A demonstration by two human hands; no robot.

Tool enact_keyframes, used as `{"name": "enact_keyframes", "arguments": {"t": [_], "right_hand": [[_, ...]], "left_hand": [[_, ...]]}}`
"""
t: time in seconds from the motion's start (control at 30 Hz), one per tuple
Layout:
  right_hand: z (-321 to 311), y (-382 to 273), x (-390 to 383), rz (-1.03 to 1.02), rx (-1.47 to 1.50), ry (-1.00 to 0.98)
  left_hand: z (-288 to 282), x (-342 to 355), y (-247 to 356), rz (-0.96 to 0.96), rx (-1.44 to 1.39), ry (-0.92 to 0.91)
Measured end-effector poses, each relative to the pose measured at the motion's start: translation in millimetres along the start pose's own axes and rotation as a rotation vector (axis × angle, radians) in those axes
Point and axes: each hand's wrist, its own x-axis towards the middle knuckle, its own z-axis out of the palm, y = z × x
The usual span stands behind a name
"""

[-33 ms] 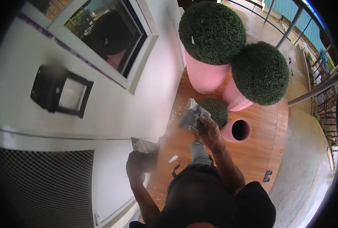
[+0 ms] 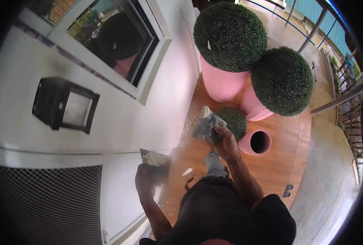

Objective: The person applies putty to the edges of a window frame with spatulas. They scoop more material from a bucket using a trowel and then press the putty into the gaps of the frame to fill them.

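Note:
Low beside the white wall, my left hand (image 2: 145,179) is closed on a wide putty knife (image 2: 156,158) with off-white putty smeared on its blade. A blurred patch covers part of that blade and some of the fingers. My right hand (image 2: 227,143), raised in front of me, grips a second broad putty knife (image 2: 208,128). White putty sits along its far edge, and dried residue marks its dark face. The two blades are apart from each other, and neither plainly touches the wall.
A black wall lamp (image 2: 65,105), a window (image 2: 116,45) and a mesh panel (image 2: 46,200) are on my left. Pink planters (image 2: 222,83) with round green bushes (image 2: 230,36) stand ahead. An open pink pot (image 2: 246,143) lies near a small bush (image 2: 233,121). White scraps (image 2: 187,171) and sandals (image 2: 288,190) are on the wooden floor.
The surroundings have shifted very slightly in view. Both hands keep their hold on the putty knives, almost in the same place.

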Motion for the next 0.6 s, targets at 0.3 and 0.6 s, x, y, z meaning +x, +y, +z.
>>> {"name": "enact_keyframes", "arguments": {"t": [0.3, 0.6], "right_hand": [[14, -49, 194, -0.111, -0.617, 0.028], [32, -60, 264, 0.098, -0.417, 0.234]], "left_hand": [[53, 118, 67, -0.061, 0.025, 0.110], [86, 177, 67, -0.068, -0.161, 0.078]]}}
